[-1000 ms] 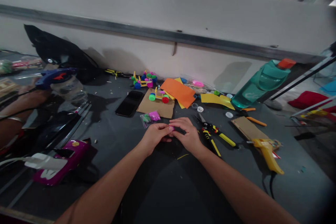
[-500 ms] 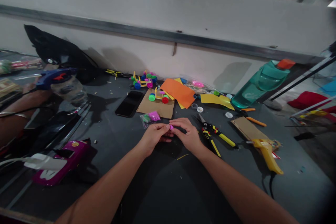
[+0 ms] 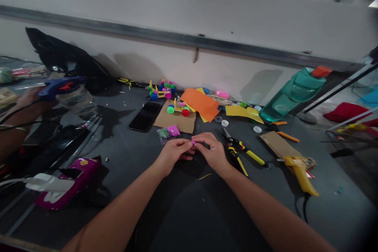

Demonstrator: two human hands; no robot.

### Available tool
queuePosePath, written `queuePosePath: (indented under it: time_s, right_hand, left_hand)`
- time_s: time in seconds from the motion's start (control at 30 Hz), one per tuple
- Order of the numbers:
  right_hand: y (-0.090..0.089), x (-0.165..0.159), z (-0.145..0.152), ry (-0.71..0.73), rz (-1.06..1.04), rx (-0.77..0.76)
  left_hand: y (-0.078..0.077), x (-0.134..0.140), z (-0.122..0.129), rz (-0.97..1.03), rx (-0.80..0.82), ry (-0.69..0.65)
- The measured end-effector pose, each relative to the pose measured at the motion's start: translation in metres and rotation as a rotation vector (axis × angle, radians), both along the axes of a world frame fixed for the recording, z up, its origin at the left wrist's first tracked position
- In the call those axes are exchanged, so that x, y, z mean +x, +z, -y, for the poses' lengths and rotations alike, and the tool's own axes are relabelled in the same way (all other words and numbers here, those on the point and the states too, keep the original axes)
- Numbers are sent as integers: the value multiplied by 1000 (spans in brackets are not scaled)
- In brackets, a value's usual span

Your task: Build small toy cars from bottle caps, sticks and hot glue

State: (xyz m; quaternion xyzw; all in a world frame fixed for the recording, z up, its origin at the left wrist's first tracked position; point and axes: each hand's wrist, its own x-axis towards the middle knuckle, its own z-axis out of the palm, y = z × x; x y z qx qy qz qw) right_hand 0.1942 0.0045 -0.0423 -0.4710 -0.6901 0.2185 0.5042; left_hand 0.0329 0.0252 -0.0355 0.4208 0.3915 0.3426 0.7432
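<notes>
My left hand (image 3: 174, 153) and my right hand (image 3: 211, 150) meet over the dark table. Between their fingertips they pinch a small lump of pink modelling clay (image 3: 193, 143), mostly covered by the fingers. Just beyond my left hand lies a clear packet (image 3: 165, 134) with pink and green clay. Behind it, a small toy car (image 3: 178, 108) with green and red wheels stands on a cardboard piece (image 3: 174, 121). Right of my right hand lie pliers with yellow and black handles (image 3: 239, 147).
A phone (image 3: 145, 116), orange paper (image 3: 202, 104), a tilted teal bottle (image 3: 295, 94), a yellow glue gun (image 3: 301, 175) and a purple power strip (image 3: 69, 185) surround the hands. At left, another person's hand (image 3: 35, 98) is beside a blue glue gun (image 3: 62, 86).
My fingers have shifted slightly around the pink clay, and less of it shows. At far left, the other person's hand and blue glue gun have moved a little.
</notes>
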Motion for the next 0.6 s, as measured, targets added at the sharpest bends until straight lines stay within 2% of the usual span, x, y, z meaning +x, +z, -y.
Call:
queuePosePath:
  time_s: [0.13, 0.43, 0.6]
  right_hand:
    - [1, -1, 2, -47, 36, 32]
    - [1, -1, 2, -24, 93, 37]
    - [1, -3, 3, -64, 83, 27]
  left_hand:
    - [2, 0, 0, -10, -37, 8]
    - [0, 0, 0, 15, -6, 18]
    - [2, 1, 1, -33, -20, 16]
